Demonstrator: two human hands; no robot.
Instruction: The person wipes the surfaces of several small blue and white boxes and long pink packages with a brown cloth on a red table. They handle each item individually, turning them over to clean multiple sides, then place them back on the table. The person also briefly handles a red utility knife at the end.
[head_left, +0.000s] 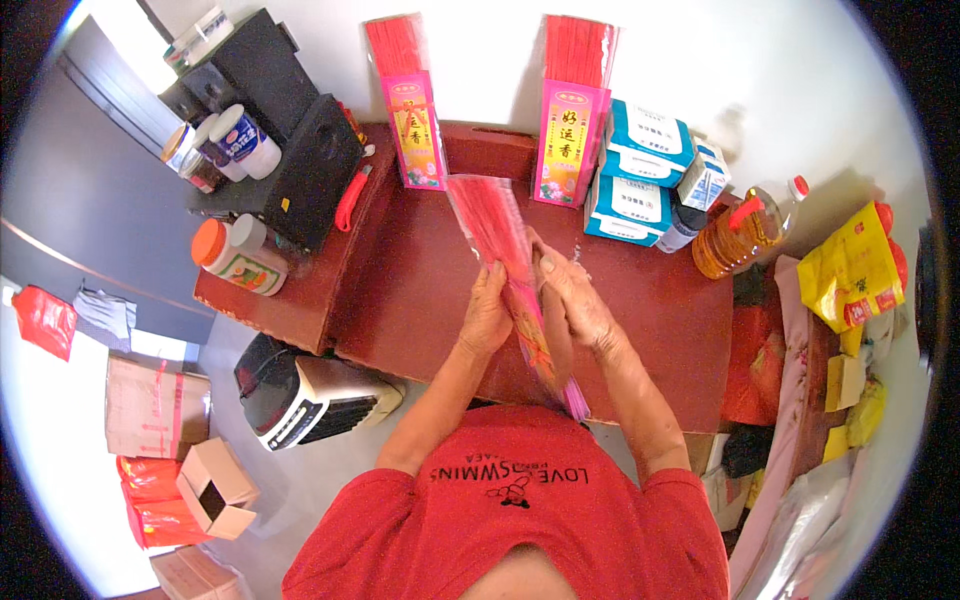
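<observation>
Both hands hold a long pack of red incense sticks (487, 217) over the dark red table (630, 300). My left hand (486, 307) grips its left edge with the thumb on top. My right hand (574, 289) lies along the right side, fingers pointing up the pack. The pack tilts, its red sticks towards the wall and its pink end near my shirt; its lower part is blurred. Two similar packs stand upright at the back, a left incense pack (411, 112) and a right incense pack (571, 120), both leaning on the wall.
Teal and white boxes (630, 202) are stacked at the back right, beside a plastic bottle of amber liquid (739, 232). Black speakers (300, 172), lidded jars (246, 142) and a red-handled utility knife (351, 201) are at left. A yellow bag (847, 262) hangs at right.
</observation>
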